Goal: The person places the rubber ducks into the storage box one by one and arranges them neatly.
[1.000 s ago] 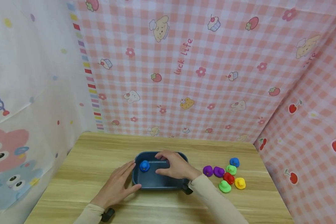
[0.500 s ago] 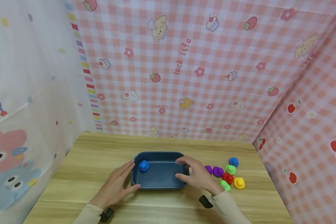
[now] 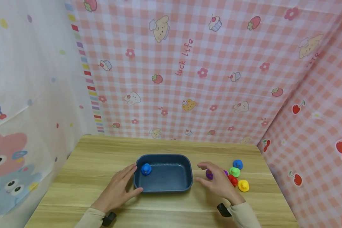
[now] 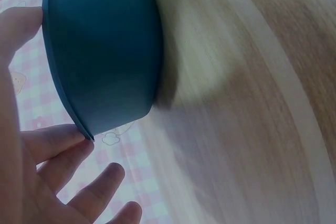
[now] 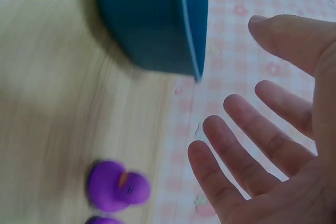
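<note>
Resting at the left end of the dark blue tray (image 3: 167, 179), your left hand (image 3: 117, 189) has its thumb and fingers spread, with the thumb and foremost fingertips touching the rim. In the left wrist view, the other fingers extend free of the rim, toward the bottom of the frame. The tray stands upright at lower centre of the head view, and a blue duck (image 3: 146, 169) sits inside it, near the left end.

Your right hand (image 3: 218, 183) hangs just beyond the tray's right end, thumb and fingers spread apart. Through that gap you see a purple duck (image 3: 209, 174); the right wrist view places it at lower left, on the wooden table (image 3: 108, 155), apart from your fingers. A second purple duck (image 3: 225, 172) peeks out behind your hand. To the lower right of the frame sit a red duck (image 3: 232, 180), a green duck (image 3: 234, 172), another blue duck (image 3: 237, 164) and a yellow duck (image 3: 243, 186).
</note>
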A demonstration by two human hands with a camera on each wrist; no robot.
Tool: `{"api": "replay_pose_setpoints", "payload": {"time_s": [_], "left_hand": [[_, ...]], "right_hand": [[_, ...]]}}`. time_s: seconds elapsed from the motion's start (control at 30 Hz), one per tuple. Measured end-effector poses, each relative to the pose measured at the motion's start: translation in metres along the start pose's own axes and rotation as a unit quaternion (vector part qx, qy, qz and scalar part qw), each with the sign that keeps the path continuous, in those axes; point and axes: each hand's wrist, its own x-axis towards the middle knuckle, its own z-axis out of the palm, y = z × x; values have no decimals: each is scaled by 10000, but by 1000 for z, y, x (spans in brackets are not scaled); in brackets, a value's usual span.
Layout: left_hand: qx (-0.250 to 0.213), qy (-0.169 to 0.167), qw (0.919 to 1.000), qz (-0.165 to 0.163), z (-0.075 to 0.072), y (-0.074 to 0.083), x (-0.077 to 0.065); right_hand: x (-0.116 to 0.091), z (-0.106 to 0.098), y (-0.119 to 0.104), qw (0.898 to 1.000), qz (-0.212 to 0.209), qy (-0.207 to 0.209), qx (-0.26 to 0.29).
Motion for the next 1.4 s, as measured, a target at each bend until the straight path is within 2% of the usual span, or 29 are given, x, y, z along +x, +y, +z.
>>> {"api": "replay_pose_setpoints", "payload": {"time_s": [0.17,0.43,0.7,0.8,1.03,1.17,1.4], "left_hand": [[52,-19,10000,-30,0,0,1],[43,-7,10000,-56,1,-1,1],[50,42,10000,-12,1,-1,1],[31,40,10000,-3,0,-1,1],[-9,-39,10000,-50,-1,0,1],[-17,-60,10000,-58,-2,0,0],[-47,-155,9998,-119,-1,-1,0]], "right_hand": [[-12,-10,12,9994,-20,237,-240],[-31,-25,31,9987,45,430,-260],[-42,-52,54,9928,288,991,-603],[-43,-63,63,9918,439,1102,-468],[-44,-81,84,9863,1215,1108,-97],[-43,-86,94,9836,1343,1199,-39],[-38,-93,109,9806,1536,1186,-271]]}}
